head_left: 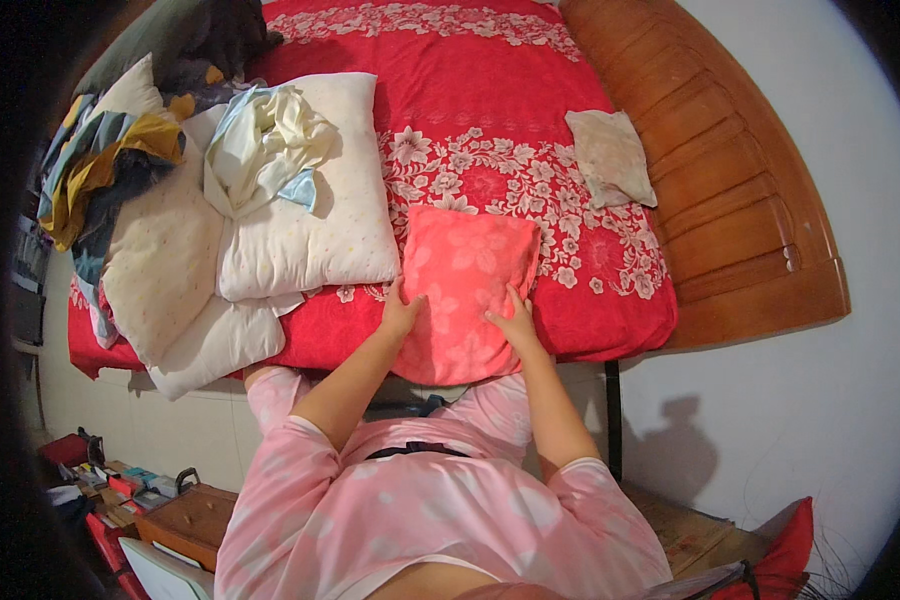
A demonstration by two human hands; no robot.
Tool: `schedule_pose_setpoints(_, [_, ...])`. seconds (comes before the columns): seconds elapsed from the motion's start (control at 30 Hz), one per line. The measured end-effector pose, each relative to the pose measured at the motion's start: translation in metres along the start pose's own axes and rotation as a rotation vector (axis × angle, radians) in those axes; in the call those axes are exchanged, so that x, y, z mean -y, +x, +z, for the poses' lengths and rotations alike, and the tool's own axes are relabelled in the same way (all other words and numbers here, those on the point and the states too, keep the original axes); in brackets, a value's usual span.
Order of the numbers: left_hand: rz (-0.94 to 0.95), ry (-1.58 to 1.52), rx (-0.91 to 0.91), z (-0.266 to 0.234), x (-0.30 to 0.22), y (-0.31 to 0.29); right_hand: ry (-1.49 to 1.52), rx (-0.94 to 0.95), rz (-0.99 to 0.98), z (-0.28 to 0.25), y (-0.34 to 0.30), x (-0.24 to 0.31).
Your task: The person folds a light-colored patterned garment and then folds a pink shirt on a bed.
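Observation:
A coral-pink cushion [465,285] with a pale flower pattern lies at the near edge of the bed, its lower end overhanging toward my lap. My left hand [402,310] grips its left side, thumb on top and fingers round the edge. On the opposite side my right hand [513,322] holds the cushion the same way, with its thumb pointing inward across the fabric. Part of the fingers of each hand is hidden at the edges. Just left of my left hand is a white speckled pillow [355,200].
A crumpled pale yellow and blue cloth [270,145] rests on the white pillow. More pillows [165,260] and a multicoloured cloth [100,180] are piled at left. A small beige cushion [610,160] lies near the wooden headboard [715,150]. Red floral bedding [480,90] covers the bed.

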State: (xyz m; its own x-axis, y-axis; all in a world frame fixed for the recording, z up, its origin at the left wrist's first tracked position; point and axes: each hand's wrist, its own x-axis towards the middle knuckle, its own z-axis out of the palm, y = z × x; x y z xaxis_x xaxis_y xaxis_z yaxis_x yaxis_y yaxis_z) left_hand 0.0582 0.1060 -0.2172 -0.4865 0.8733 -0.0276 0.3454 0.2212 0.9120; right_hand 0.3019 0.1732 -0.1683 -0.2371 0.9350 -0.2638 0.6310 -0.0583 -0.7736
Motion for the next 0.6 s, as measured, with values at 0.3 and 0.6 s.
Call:
schedule_pose_setpoints(0.3, [-0.361, -0.718, 0.428, 0.000, -0.072, 0.004, 0.195, 0.040, 0.127, -0.002, -0.007, 0.012])
schedule_pose_setpoints(0.6, [-0.155, -0.711, 0.407, 0.000, -0.115, -0.039, 0.746, -0.181, -0.104, 0.016, -0.031, -0.018])
